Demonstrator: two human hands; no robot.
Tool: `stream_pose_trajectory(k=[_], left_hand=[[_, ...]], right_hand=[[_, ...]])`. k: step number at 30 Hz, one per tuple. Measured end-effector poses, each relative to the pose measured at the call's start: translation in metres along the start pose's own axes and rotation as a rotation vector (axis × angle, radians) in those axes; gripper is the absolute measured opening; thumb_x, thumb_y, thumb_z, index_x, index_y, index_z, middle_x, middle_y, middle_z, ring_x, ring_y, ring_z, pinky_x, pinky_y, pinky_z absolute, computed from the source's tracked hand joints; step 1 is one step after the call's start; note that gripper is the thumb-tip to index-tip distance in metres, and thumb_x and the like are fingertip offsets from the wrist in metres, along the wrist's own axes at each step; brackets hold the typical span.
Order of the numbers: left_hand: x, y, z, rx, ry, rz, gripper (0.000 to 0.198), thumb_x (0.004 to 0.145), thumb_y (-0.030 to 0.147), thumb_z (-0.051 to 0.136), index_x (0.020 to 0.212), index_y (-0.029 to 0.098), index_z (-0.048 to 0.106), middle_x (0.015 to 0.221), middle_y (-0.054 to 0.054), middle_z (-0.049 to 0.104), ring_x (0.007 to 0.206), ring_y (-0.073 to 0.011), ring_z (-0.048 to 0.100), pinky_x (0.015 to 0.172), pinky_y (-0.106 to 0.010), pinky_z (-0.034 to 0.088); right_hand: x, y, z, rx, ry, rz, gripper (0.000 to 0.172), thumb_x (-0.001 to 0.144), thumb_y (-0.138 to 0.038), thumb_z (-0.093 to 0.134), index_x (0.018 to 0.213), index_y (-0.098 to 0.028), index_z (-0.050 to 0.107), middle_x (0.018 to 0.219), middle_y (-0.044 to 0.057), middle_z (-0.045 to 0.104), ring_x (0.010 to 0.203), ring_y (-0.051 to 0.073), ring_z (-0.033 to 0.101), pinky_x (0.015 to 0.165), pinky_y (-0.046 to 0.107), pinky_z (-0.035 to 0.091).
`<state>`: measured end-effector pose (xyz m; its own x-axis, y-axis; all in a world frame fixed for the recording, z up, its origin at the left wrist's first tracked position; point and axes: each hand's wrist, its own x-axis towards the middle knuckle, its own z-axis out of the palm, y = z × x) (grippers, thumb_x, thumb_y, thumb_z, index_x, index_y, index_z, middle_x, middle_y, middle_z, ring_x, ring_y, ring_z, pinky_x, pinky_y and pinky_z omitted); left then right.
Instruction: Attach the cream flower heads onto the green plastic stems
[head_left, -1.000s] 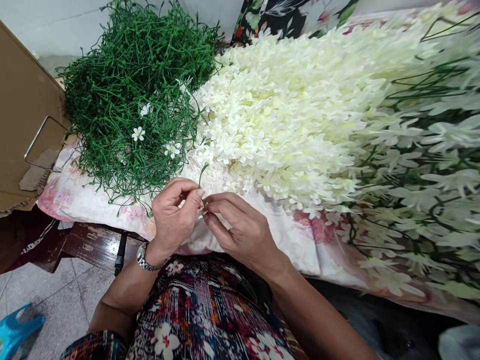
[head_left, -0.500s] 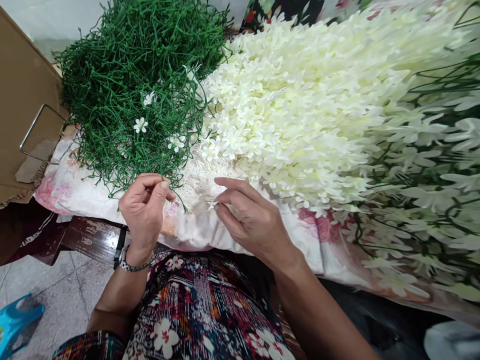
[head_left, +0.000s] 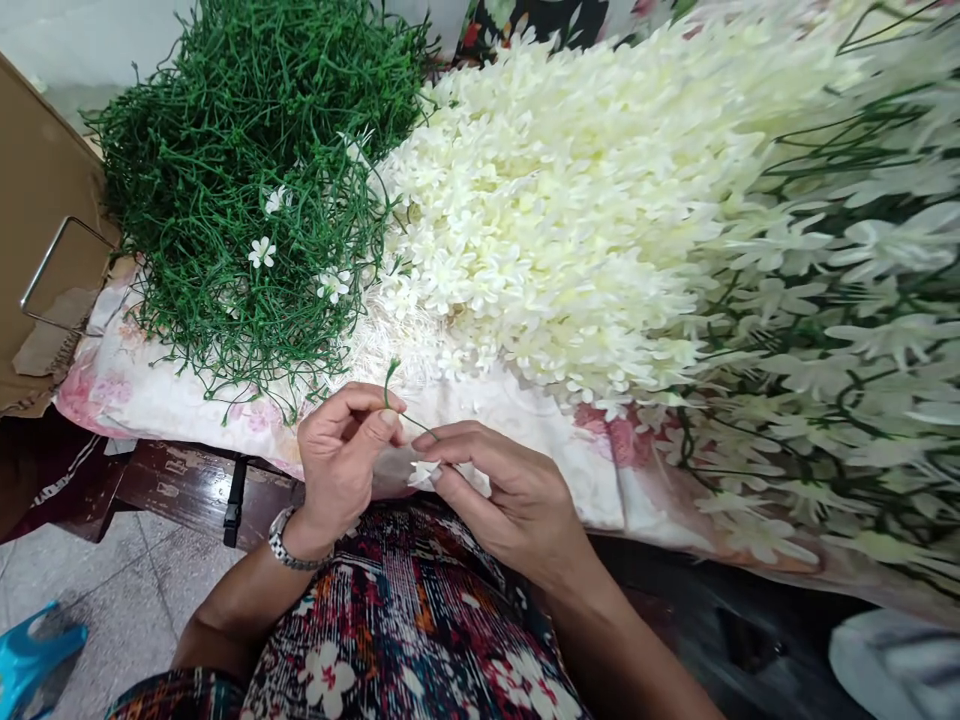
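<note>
Between thumb and fingers, my left hand (head_left: 349, 445) pinches a thin green plastic stem (head_left: 389, 380), whose budded tip points up. The stem's other end runs right to the fingertips of my right hand (head_left: 510, 480). That hand is closed on a small white artificial flower (head_left: 425, 474), its petals showing below the fingertips; whether stem and flower are joined I cannot tell. Behind my left hand lies a heap of green plastic stems (head_left: 247, 150) with a few white flowers on it. A large pile of cream-white petals (head_left: 570, 220) spreads behind my right hand.
White thread-like pieces (head_left: 401, 335) lie between the two piles on the flowered cloth (head_left: 540, 415). Finished-looking white flower sprays (head_left: 817, 400) fill the right side. A cardboard box (head_left: 45, 200) with a metal handle stands at left. Something blue (head_left: 37, 655) is on the tiled floor.
My left hand has come right and down, carrying the stem away from the green heap. My right hand, with the white flower, is lower, and both hands now meet at the stem.
</note>
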<state>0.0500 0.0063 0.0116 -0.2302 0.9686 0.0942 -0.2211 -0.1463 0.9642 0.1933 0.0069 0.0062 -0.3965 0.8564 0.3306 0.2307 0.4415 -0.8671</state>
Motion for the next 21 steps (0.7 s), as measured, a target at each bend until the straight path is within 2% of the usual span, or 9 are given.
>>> stream_pose_trajectory(k=[4,12,19,21], left_hand=[[-0.004,0.001,0.001,0.058,-0.005,-0.055,0.001,0.071,0.015,0.06,0.071,0.016,0.061,0.069,-0.001,0.058,0.067,-0.0099,0.052,0.065,-0.022,0.041],[-0.004,0.012,0.008,-0.297,-0.139,-0.338,0.005,0.073,0.012,0.053,0.069,0.013,0.057,0.063,0.0,0.054,0.064,-0.0094,0.051,0.066,-0.023,0.04],[-0.006,0.017,0.004,-0.228,-0.122,-0.32,0.009,0.075,0.02,0.056,0.068,0.015,0.059,0.061,0.001,0.054,0.061,-0.0095,0.053,0.069,-0.027,0.044],[-0.006,0.016,0.003,-0.202,-0.107,-0.32,0.008,0.074,0.022,0.058,0.071,0.016,0.06,0.06,0.001,0.054,0.056,-0.0088,0.051,0.065,-0.028,0.046]], right_hand=[[-0.009,0.0,-0.004,-0.124,0.0,-0.022,0.015,0.076,-0.006,0.048,0.085,-0.016,0.053,0.079,0.004,0.058,0.076,0.011,0.055,0.065,0.024,0.046],[-0.018,-0.002,-0.002,-0.195,-0.123,-0.053,0.011,0.079,-0.007,0.044,0.082,-0.015,0.05,0.073,0.003,0.055,0.07,0.01,0.051,0.061,0.023,0.045],[-0.022,0.001,0.002,-0.196,-0.076,-0.114,0.015,0.077,-0.005,0.045,0.087,-0.014,0.051,0.075,0.004,0.057,0.074,0.012,0.054,0.064,0.024,0.047],[-0.023,0.002,0.003,-0.19,-0.074,-0.122,0.016,0.077,-0.005,0.045,0.087,-0.015,0.052,0.075,0.004,0.057,0.073,0.012,0.054,0.063,0.024,0.047]])
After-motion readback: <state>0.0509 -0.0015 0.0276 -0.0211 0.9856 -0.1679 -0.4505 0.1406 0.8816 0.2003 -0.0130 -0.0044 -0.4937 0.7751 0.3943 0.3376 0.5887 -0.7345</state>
